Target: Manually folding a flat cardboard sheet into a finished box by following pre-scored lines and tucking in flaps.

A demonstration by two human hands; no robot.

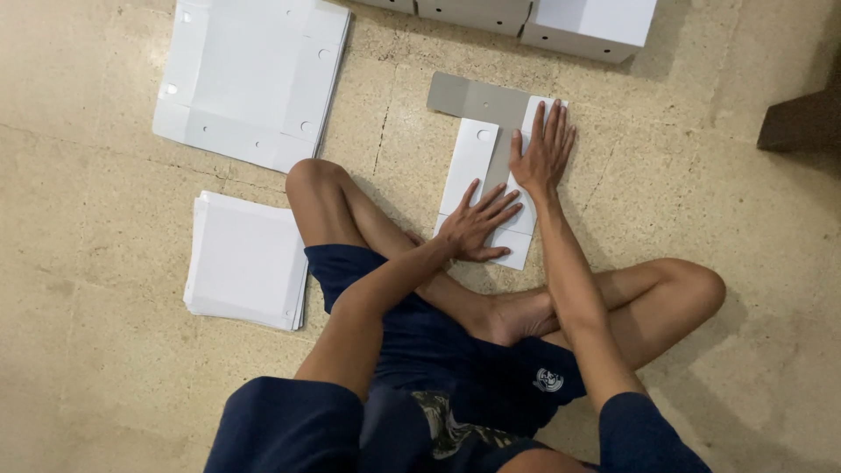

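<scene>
A flat cardboard box blank (469, 156), white outside and grey inside, lies on the floor in front of my crossed legs with its side flaps folded inward. My left hand (477, 225) presses flat on its near end, fingers spread. My right hand (543, 151) presses flat on the folded right flap further away, fingers together and pointing away from me. Neither hand grips anything.
A stack of large white unfolded box blanks (250, 79) lies at the far left. A smaller stack of white sheets (247, 261) sits beside my left knee. Assembled white boxes (589, 26) line the top edge. A dark wooden object (802, 123) is at the right.
</scene>
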